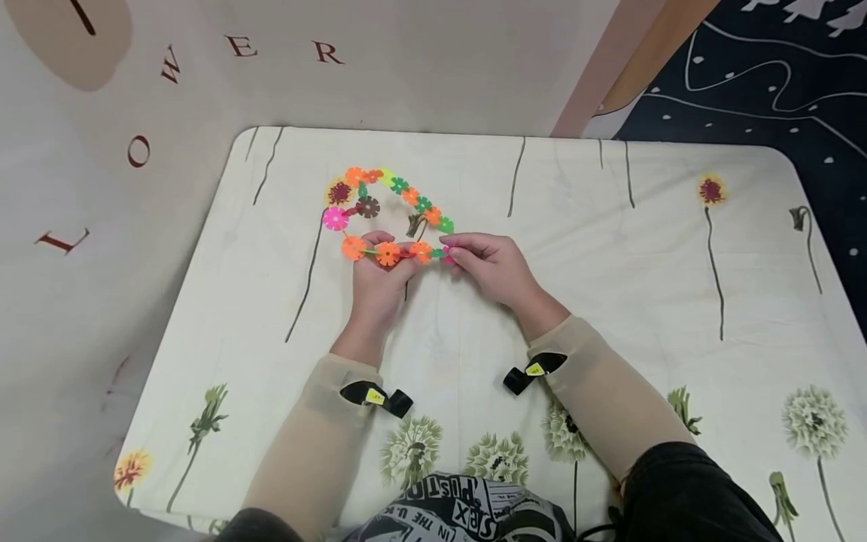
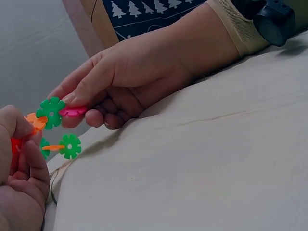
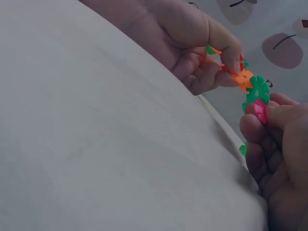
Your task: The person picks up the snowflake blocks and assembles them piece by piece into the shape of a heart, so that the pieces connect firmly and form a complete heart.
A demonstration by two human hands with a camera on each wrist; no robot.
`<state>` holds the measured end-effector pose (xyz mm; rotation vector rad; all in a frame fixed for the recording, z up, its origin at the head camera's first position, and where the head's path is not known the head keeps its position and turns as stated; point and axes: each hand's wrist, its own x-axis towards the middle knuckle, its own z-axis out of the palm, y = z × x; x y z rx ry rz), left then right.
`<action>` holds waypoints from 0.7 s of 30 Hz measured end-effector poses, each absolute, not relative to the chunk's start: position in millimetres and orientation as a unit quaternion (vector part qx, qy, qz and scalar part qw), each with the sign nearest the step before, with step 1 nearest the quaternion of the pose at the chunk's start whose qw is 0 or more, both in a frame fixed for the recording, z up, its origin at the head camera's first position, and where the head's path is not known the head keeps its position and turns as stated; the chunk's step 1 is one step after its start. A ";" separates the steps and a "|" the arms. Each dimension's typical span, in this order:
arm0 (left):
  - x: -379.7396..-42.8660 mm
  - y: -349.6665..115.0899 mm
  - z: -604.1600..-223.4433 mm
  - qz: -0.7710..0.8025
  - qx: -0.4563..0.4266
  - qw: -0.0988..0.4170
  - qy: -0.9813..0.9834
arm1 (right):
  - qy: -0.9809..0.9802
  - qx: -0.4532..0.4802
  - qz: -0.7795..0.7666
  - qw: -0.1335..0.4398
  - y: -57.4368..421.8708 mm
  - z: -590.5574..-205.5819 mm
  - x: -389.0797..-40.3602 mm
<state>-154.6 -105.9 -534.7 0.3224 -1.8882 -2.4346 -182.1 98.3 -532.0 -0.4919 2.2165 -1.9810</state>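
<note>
A chain of interlocking flower-shaped plastic discs (image 1: 387, 254) curves into a near-loop above the table, in orange, green, pink, red and yellow. A brown disc (image 1: 368, 207) sits inside the curve at the left, joined by a red one. My left hand (image 1: 378, 293) grips the chain's near side, thumb and fingers around a red disc beside an orange one. My right hand (image 1: 497, 271) pinches a pink disc (image 2: 73, 111) between thumb and index finger; it connects to a green disc (image 2: 51, 112). Another green disc (image 1: 445, 224), at the chain's far-side end, lies apart from the pink one.
Under both arms spreads a white tablecloth (image 1: 609, 263) printed with flowers and stems. A pale wall with letters (image 1: 433, 83) rises behind the table. Dark fabric with white tree and line patterns (image 1: 745, 83) lies beyond the far right corner.
</note>
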 end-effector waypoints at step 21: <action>-156.7 -102.3 -533.4 -0.782 0.085 -0.026 -0.617 | 0.749 -0.178 -0.633 0.080 91.1 -530.3 -181.7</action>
